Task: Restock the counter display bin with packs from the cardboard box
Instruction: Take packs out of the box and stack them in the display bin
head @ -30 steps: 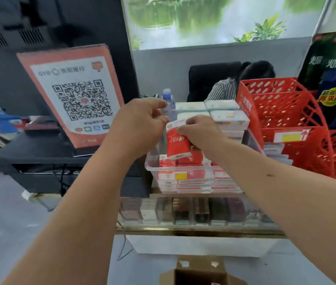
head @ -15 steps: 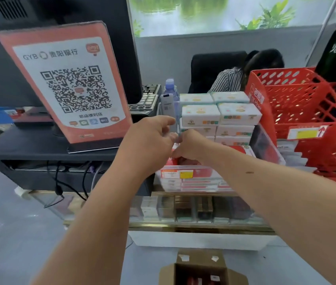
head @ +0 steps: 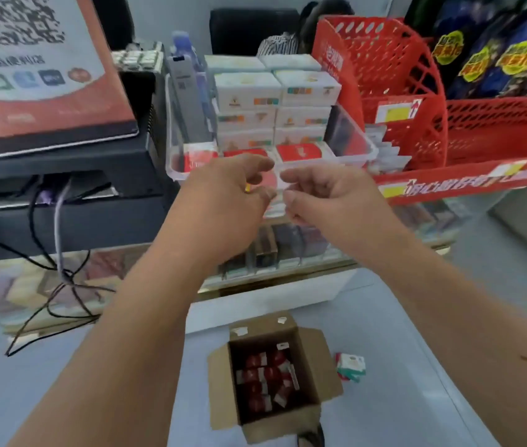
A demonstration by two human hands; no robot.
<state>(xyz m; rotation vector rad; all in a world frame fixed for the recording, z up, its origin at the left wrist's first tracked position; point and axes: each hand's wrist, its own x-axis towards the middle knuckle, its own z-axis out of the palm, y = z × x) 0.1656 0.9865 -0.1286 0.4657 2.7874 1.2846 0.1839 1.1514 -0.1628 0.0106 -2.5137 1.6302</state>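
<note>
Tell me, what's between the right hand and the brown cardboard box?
Head view: under the right hand, glass showcase, white base, grey floor, then the cardboard box.

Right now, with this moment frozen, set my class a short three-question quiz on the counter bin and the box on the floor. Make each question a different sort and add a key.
1. True or false: the cardboard box on the floor is empty.
2. Which stands just to the picture's right of the clear display bin? A. a red plastic basket B. a QR code sign C. a keyboard
3. Fill in: in the bin, the white boxes are stacked ___ the front row of red packs.
Key: 1. False; loose packs lie inside it. 2. A. 3. behind.
</note>
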